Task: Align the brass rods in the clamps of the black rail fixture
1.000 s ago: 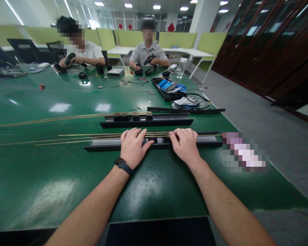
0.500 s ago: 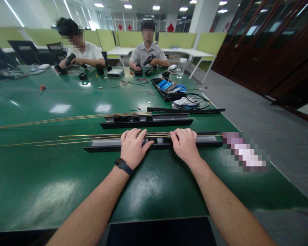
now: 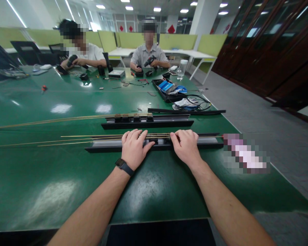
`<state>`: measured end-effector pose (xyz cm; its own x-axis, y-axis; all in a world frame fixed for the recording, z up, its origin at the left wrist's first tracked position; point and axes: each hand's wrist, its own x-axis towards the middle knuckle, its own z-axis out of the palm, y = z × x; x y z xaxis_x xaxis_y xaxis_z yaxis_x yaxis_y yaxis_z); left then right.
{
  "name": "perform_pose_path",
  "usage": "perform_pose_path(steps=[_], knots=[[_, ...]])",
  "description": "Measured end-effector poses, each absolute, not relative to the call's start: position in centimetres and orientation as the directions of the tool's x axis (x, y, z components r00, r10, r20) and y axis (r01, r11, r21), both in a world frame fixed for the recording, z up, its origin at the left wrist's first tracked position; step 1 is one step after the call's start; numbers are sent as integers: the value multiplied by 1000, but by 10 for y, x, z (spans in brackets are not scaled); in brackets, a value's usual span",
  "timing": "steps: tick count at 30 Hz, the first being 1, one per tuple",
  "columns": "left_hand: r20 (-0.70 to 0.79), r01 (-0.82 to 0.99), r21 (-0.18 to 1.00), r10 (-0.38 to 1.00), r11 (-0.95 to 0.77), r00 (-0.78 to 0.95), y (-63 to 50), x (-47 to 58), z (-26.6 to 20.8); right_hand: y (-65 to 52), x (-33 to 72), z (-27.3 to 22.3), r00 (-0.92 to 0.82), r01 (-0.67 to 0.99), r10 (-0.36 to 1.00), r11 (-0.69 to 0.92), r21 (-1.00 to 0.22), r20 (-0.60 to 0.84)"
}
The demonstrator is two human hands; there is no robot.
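A long black channel (image 3: 110, 148) with a grey inside lies on the green table in front of me, several thin golden rods (image 3: 77, 136) running along it and out past its left end. My left hand (image 3: 133, 147), a dark watch on its wrist, lies across the channel, fingers over the far side and thumb near a small black block (image 3: 153, 140) inside. To its right, my right hand (image 3: 185, 145) has curled fingers, thumb and forefinger pinching at the rods. Its palm hides what lies under it.
Behind lies a second black channel (image 3: 166, 123) with rods and blocks, then a black strip (image 3: 190, 111). Farther back are a black tray (image 3: 166, 97) with blue items and a coiled cable (image 3: 204, 102). Two people (image 3: 150, 54) with power drills sit across the table. A blurred pinkish patch (image 3: 246, 153) is at right.
The whole view has shifted very slightly. Both hands keep their places on the channel and rods.
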<state>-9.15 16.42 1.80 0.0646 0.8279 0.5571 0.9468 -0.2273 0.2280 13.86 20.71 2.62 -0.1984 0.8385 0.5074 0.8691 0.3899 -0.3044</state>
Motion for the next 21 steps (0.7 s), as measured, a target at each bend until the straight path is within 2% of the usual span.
perform_pose_path(steps=[21], knots=[[548,946,234,834,-225,62,164,-91,18,210,139,24,-207,870,828,399,-290,521]])
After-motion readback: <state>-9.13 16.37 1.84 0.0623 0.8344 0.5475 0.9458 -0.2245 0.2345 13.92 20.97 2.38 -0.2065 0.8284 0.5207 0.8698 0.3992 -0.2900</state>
